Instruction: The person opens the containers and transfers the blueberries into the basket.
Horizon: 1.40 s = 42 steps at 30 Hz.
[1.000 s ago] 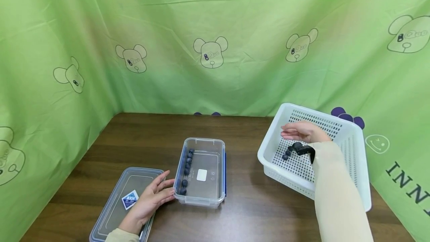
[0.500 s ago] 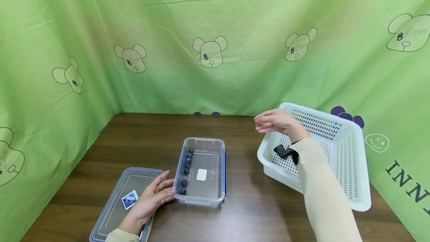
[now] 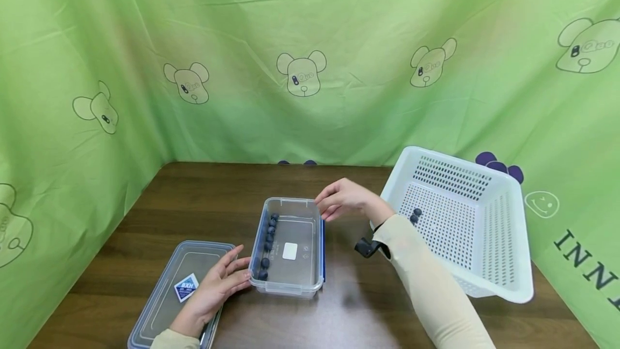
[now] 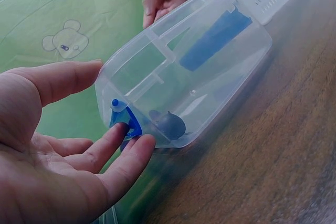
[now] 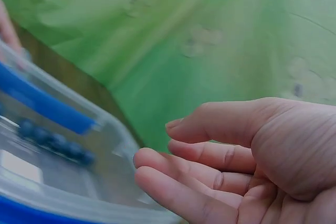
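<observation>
My left hand (image 3: 220,284) lies over the lidded container (image 3: 162,306), its spread fingers touching the near left corner of an open clear box (image 3: 289,291) with blue side clips. Several blueberries (image 3: 268,245) sit in a row along that box's left inner wall. My right hand (image 3: 345,198) is at the box's far right corner, fingertips near the rim. In the right wrist view its fingers (image 5: 181,195) are loosely bent beneath the thumb. No blueberry shows between them, but the far side of the fingertips is hidden.
A white perforated basket (image 3: 520,241) stands at the right, with blueberries (image 3: 415,215) visible on its floor; the right sleeve (image 3: 426,279) covers part of its near left side. A green printed curtain (image 3: 300,26) surrounds the brown table (image 3: 232,187).
My right hand has risen out of the white basket and travelled left to the clear box's far right corner. The left hand and the box have stayed in place.
</observation>
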Tool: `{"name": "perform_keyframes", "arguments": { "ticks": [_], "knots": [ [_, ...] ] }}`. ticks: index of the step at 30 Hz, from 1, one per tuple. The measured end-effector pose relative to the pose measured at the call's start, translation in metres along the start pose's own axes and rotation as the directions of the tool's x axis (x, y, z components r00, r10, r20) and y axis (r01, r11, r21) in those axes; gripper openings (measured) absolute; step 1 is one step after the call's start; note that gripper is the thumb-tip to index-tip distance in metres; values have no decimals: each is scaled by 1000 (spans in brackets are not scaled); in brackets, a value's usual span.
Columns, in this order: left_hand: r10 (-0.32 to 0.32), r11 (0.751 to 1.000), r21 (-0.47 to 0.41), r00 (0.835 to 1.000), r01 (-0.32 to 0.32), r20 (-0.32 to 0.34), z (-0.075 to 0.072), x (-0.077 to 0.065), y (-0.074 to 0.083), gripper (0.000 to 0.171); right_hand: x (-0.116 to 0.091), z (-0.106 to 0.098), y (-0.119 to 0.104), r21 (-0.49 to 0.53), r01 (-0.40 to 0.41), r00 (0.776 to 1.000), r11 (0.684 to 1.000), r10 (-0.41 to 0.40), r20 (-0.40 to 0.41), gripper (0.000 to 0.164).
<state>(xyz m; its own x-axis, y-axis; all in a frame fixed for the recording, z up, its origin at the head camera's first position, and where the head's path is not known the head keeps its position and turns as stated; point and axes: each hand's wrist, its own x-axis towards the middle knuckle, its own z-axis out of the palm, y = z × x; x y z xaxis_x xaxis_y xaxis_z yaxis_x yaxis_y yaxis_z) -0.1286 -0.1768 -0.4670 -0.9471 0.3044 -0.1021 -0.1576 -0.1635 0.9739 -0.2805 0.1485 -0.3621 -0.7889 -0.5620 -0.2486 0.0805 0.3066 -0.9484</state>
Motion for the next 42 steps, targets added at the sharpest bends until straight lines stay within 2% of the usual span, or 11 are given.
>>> {"name": "perform_keyframes", "arguments": {
  "ticks": [5,11,15,21,24,32,42],
  "knots": [
    [3,1000,-4,1000,-3,12,0,1,-1,81,13,36,5,-19,-33,995,999,34,93,32],
    [6,1000,-7,1000,-6,4,-1,1,-2,81,29,74,12,-85,-86,977,993,101,187,22],
    [2,1000,-12,1000,-2,1,-1,1,-3,81,37,94,16,-144,-117,964,983,148,223,18],
    [0,1000,-19,1000,0,4,-1,0,-2,81,46,117,26,-224,-145,953,964,197,230,8],
    [1,1000,-15,1000,-1,6,-1,0,-2,81,48,127,27,-251,-152,949,956,212,231,3],
    [9,1000,-5,1000,-9,11,0,0,0,81,54,144,21,-333,-136,961,933,206,185,14],
    [9,1000,-3,1000,-8,28,-1,1,-1,81,55,150,23,-319,-155,959,935,219,178,14]
  ]
}}
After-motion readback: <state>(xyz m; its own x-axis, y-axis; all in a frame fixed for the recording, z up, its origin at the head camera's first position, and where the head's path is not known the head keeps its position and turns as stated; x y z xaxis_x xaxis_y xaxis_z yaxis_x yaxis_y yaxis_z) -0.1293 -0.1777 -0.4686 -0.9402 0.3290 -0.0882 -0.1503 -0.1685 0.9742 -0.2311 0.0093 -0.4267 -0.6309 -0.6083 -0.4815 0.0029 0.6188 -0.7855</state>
